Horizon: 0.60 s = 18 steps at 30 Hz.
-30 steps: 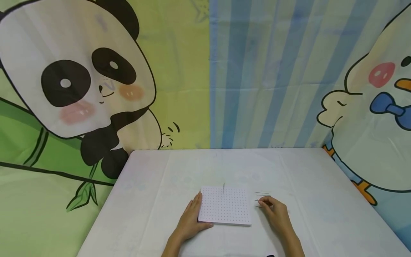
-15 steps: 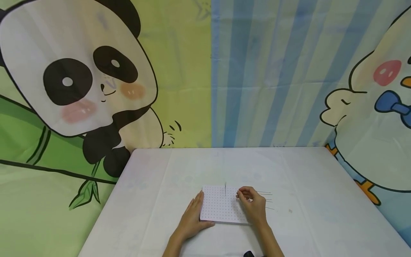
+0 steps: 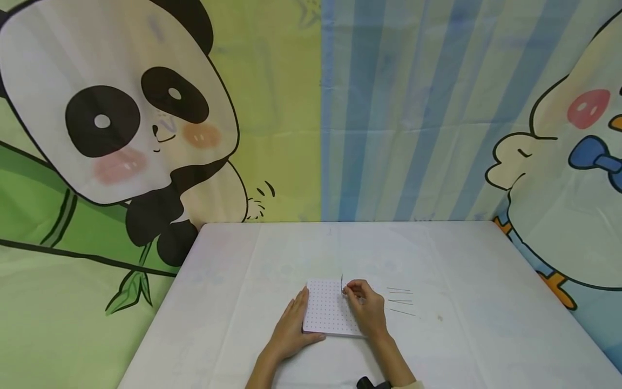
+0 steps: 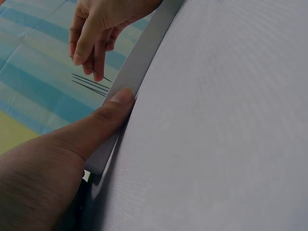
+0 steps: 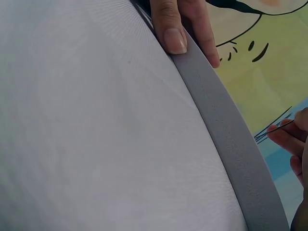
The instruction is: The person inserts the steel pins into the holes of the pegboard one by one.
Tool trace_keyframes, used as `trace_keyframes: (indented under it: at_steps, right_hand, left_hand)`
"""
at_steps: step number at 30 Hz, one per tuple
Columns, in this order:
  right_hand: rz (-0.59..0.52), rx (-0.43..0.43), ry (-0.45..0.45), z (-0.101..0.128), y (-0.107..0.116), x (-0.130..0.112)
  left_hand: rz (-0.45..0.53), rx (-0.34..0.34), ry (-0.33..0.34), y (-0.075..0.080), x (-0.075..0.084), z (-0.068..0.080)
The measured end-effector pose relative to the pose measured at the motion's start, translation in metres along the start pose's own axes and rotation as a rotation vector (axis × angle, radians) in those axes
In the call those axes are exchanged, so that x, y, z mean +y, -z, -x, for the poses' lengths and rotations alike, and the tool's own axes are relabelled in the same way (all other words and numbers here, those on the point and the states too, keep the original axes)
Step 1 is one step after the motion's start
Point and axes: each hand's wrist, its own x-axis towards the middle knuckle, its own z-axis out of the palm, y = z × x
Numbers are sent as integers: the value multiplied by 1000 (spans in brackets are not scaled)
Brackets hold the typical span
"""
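A white square board (image 3: 325,313) with a grid of small holes lies on the table. My left hand (image 3: 292,327) steadies its near left corner, straight fingers along the left side and thumb (image 4: 108,110) against the front edge. Over the board, my right hand (image 3: 369,310) pinches a thin dark needle (image 5: 284,125) between thumb and fingertips. Close beside it, several similar needles (image 4: 89,82) stick up from the board. The board's hole side is out of sight in both wrist views, where its grey edge (image 5: 211,106) shows.
Several loose needles (image 3: 400,301) lie roughly side by side on the white table (image 3: 466,319), right of the board. Behind the table hangs a printed cloth (image 3: 272,108) with a panda and stripes. A black device (image 3: 373,383) sits at the right wrist.
My right hand has moved left from the loose needles to over the board, now with a needle in its fingertips. My left hand has stayed at the board's corner.
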Motion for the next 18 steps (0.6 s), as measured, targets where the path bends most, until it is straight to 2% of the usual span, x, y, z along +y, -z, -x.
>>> trace_keyframes:
  at_steps: [11,18]
  right_hand:
    - [32,-35,32,0,-2,-2]
    - [93,-39,63,0,-1,-3]
  left_hand:
    - [12,1,-5,4,2,1]
    - [7,1,-15,3,2,1]
